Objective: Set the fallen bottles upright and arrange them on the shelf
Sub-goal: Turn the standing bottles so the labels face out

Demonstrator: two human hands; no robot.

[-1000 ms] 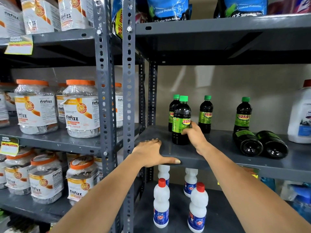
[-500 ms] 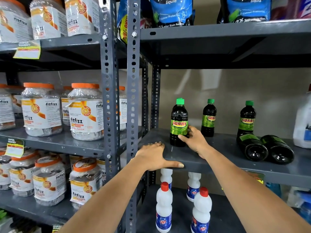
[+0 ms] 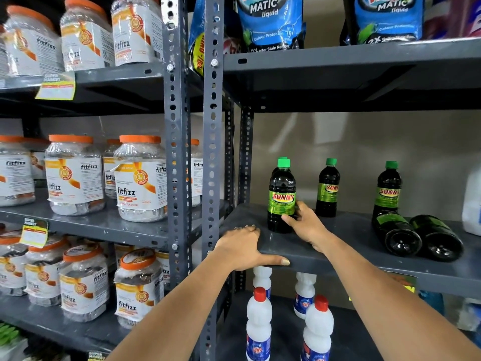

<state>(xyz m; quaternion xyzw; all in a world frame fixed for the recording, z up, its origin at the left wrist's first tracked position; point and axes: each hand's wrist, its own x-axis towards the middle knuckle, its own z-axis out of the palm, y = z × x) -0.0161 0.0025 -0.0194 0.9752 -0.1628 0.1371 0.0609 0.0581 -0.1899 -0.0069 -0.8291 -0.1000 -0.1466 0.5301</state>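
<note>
Dark Sunny bottles with green caps and green labels stand on the grey shelf [image 3: 346, 254]. My right hand [image 3: 304, 224] grips the lower right side of the front upright bottle [image 3: 281, 195], which hides another bottle right behind it. Two more upright bottles stand further right, one [image 3: 328, 187] at the back and one [image 3: 389, 187] beside the fallen ones. Two fallen bottles [image 3: 397, 231] [image 3: 436, 235] lie side by side with their bases towards me. My left hand [image 3: 243, 250] rests on the shelf's front left edge, thumb along the lip.
A white jug [image 3: 472, 204] stands at the shelf's right end. White bottles with red caps [image 3: 259, 323] fill the shelf below. Blue detergent pouches [image 3: 270, 22] sit on the shelf above. Perforated grey uprights [image 3: 212, 152] divide off the left rack of orange-lidded fitfizz jars [image 3: 140, 181].
The front bottle has been turned so its label faces me and stands in line with the bottle behind. My right hand slid from its label down to its lower side. My view moved closer.
</note>
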